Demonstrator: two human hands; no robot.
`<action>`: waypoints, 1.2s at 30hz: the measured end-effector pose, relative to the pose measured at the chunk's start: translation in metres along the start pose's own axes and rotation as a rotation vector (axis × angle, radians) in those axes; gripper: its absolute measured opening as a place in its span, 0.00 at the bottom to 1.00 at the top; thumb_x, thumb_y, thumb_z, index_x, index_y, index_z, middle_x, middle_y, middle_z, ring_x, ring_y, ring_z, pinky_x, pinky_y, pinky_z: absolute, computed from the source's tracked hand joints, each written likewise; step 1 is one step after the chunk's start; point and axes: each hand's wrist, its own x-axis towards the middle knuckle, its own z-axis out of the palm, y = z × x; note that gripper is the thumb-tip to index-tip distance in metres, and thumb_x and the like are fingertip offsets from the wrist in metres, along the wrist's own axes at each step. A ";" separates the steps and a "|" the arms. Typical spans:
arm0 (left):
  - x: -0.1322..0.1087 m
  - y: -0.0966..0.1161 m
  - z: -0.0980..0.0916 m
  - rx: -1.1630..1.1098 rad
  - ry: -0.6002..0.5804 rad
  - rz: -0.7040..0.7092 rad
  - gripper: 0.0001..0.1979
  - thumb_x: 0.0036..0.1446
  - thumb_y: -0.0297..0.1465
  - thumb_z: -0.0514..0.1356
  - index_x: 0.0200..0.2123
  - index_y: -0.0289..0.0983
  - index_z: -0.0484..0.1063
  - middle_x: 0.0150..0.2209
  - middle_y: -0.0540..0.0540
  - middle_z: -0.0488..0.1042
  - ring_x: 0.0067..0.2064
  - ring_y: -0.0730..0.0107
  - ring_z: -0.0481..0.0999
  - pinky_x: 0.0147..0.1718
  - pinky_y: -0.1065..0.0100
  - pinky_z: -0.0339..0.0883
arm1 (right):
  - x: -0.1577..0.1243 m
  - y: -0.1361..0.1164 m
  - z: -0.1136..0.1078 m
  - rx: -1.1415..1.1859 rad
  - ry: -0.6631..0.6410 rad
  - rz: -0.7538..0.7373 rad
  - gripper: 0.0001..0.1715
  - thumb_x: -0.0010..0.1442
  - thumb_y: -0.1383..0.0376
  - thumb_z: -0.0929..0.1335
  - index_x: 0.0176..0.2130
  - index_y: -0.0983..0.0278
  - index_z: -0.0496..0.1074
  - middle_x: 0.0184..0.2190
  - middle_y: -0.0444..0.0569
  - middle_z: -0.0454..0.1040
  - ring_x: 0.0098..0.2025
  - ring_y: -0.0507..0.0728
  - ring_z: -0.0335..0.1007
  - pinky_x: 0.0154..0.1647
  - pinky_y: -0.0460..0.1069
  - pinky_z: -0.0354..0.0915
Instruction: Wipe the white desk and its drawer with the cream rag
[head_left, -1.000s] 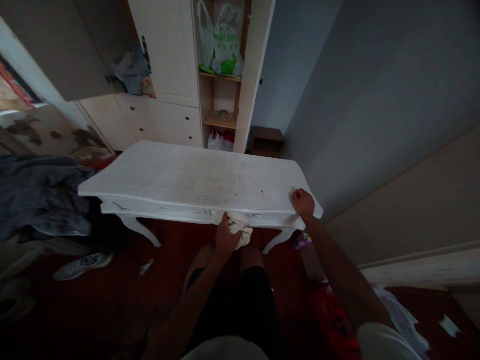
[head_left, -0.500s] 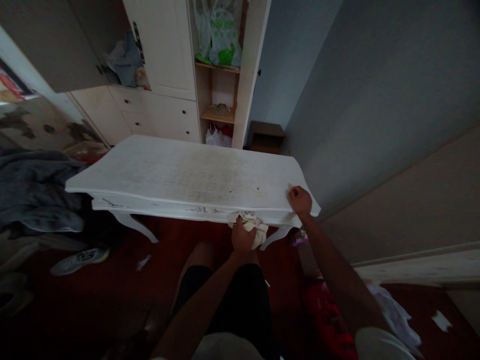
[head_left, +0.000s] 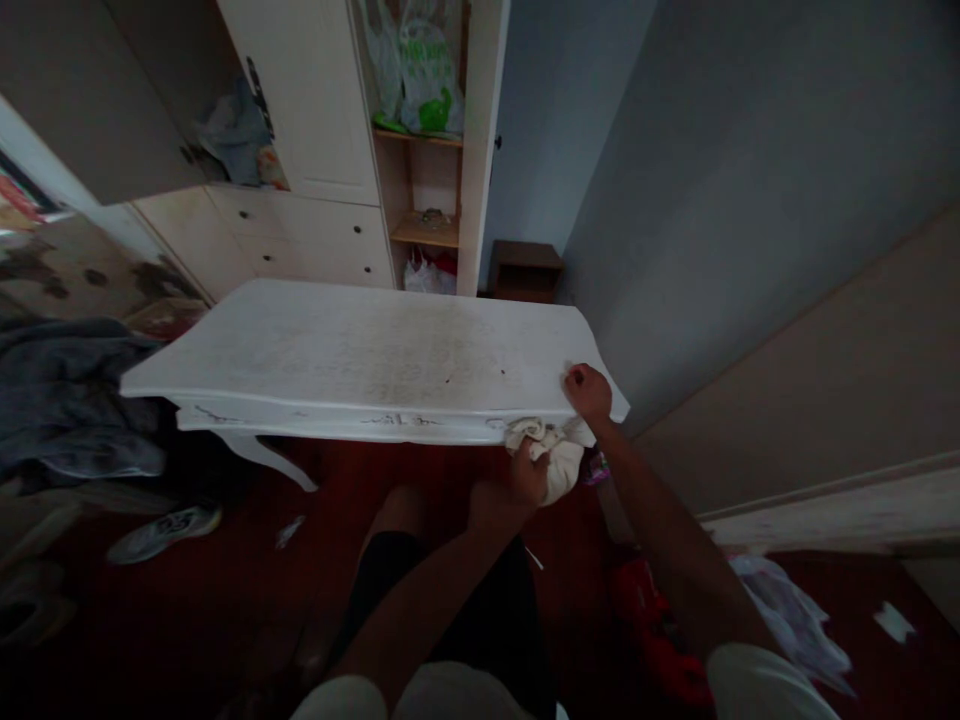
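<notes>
A white table (head_left: pixel 322 340) with curved legs stands in front of me, its top smudged grey in the middle. My left hand (head_left: pixel 531 474) is closed on a cream cloth (head_left: pixel 561 470), which lies against the right part of the table's front edge. The cloth hangs in loose folds below that edge. At the table's right end, my right hand (head_left: pixel 589 392) rests on the top with its fingers curled in. Whether anything is inside those fingers is hidden from me. Two small dark specks lie on the tabletop, left of my right hand.
Behind the table stands a white cabinet (head_left: pixel 315 130) with an open door and plastic bags (head_left: pixel 429 75) on its shelves. A small brown cabinet (head_left: pixel 526 264) is by the grey wall. Dark clothes (head_left: pixel 67 400) and a shoe (head_left: pixel 165 532) lie left; a red bag (head_left: pixel 660 640) lies right.
My left hand and the cloth have moved right along the table's front edge. My right hand keeps its place on the tabletop. The whole view has shifted slightly.
</notes>
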 end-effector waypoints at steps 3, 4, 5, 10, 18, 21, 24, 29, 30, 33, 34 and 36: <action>0.007 0.014 0.016 0.056 -0.024 0.067 0.22 0.61 0.30 0.56 0.58 0.36 0.67 0.53 0.35 0.74 0.56 0.52 0.72 0.56 0.57 0.63 | 0.002 0.004 0.000 0.038 -0.037 -0.014 0.12 0.55 0.65 0.63 0.36 0.63 0.74 0.34 0.52 0.78 0.35 0.59 0.70 0.39 0.50 0.62; 0.008 0.018 0.019 0.087 -0.028 0.093 0.22 0.60 0.29 0.56 0.58 0.35 0.67 0.53 0.35 0.73 0.57 0.51 0.71 0.57 0.56 0.62 | 0.002 0.006 0.000 0.051 -0.047 -0.016 0.12 0.55 0.65 0.63 0.37 0.63 0.75 0.33 0.51 0.78 0.35 0.59 0.70 0.39 0.50 0.62; 0.008 0.021 0.022 0.130 -0.040 0.137 0.23 0.59 0.28 0.56 0.58 0.35 0.68 0.54 0.35 0.72 0.58 0.49 0.70 0.57 0.55 0.61 | 0.003 0.007 0.001 0.061 -0.055 -0.020 0.12 0.55 0.65 0.63 0.37 0.62 0.75 0.33 0.51 0.78 0.35 0.59 0.70 0.39 0.50 0.63; 0.002 0.037 0.027 0.339 -0.173 0.435 0.24 0.55 0.23 0.56 0.56 0.39 0.72 0.50 0.38 0.73 0.55 0.47 0.69 0.56 0.54 0.61 | 0.005 0.011 0.004 0.097 -0.057 -0.040 0.13 0.53 0.65 0.63 0.36 0.62 0.75 0.34 0.51 0.77 0.36 0.59 0.70 0.43 0.52 0.65; 0.008 0.042 0.014 0.683 -0.161 0.564 0.30 0.56 0.25 0.57 0.63 0.41 0.66 0.45 0.35 0.73 0.54 0.46 0.69 0.50 0.51 0.65 | 0.010 0.034 0.003 0.434 -0.152 0.025 0.16 0.50 0.58 0.66 0.36 0.61 0.77 0.33 0.47 0.80 0.34 0.56 0.72 0.40 0.51 0.69; 0.004 0.020 -0.005 0.639 -0.058 0.496 0.34 0.53 0.25 0.59 0.64 0.45 0.64 0.52 0.38 0.71 0.57 0.50 0.67 0.55 0.52 0.64 | 0.012 0.041 0.001 0.510 -0.151 0.043 0.16 0.49 0.58 0.67 0.36 0.62 0.78 0.35 0.49 0.81 0.35 0.57 0.74 0.41 0.52 0.70; -0.004 -0.006 -0.032 0.525 0.141 0.434 0.36 0.50 0.22 0.57 0.64 0.42 0.65 0.55 0.38 0.69 0.57 0.51 0.67 0.57 0.55 0.63 | 0.012 0.041 0.001 0.542 -0.120 0.056 0.16 0.49 0.59 0.67 0.36 0.62 0.78 0.36 0.49 0.81 0.36 0.58 0.75 0.43 0.53 0.70; -0.010 -0.029 -0.083 0.266 0.496 0.421 0.35 0.51 0.21 0.53 0.63 0.39 0.65 0.51 0.38 0.70 0.52 0.55 0.71 0.53 0.58 0.67 | 0.006 0.032 0.003 0.487 -0.040 0.105 0.14 0.51 0.61 0.66 0.37 0.61 0.78 0.38 0.49 0.81 0.38 0.58 0.76 0.49 0.56 0.70; -0.009 -0.031 -0.093 0.240 0.551 0.433 0.33 0.51 0.21 0.53 0.62 0.39 0.67 0.51 0.39 0.70 0.52 0.55 0.71 0.53 0.58 0.67 | 0.005 0.031 0.002 0.495 -0.021 0.115 0.14 0.51 0.62 0.66 0.37 0.61 0.79 0.38 0.49 0.81 0.38 0.58 0.76 0.49 0.56 0.70; -0.002 -0.039 -0.124 0.271 0.657 0.469 0.30 0.50 0.23 0.54 0.58 0.40 0.72 0.50 0.38 0.69 0.51 0.54 0.70 0.53 0.57 0.65 | 0.004 0.031 -0.001 0.576 0.011 0.140 0.15 0.52 0.61 0.67 0.37 0.63 0.79 0.38 0.52 0.81 0.39 0.60 0.76 0.48 0.57 0.71; 0.001 -0.043 -0.133 0.306 0.678 0.468 0.29 0.49 0.24 0.55 0.56 0.40 0.73 0.50 0.38 0.69 0.51 0.53 0.70 0.53 0.56 0.65 | 0.004 0.031 -0.003 0.601 0.014 0.144 0.15 0.51 0.60 0.68 0.37 0.63 0.79 0.38 0.52 0.81 0.39 0.60 0.76 0.47 0.57 0.71; 0.007 -0.054 -0.150 0.365 0.721 0.453 0.27 0.48 0.25 0.56 0.54 0.40 0.75 0.51 0.38 0.69 0.51 0.52 0.70 0.52 0.55 0.65 | 0.005 0.033 -0.005 0.628 0.012 0.151 0.15 0.50 0.59 0.69 0.37 0.64 0.79 0.38 0.53 0.81 0.40 0.60 0.77 0.47 0.57 0.71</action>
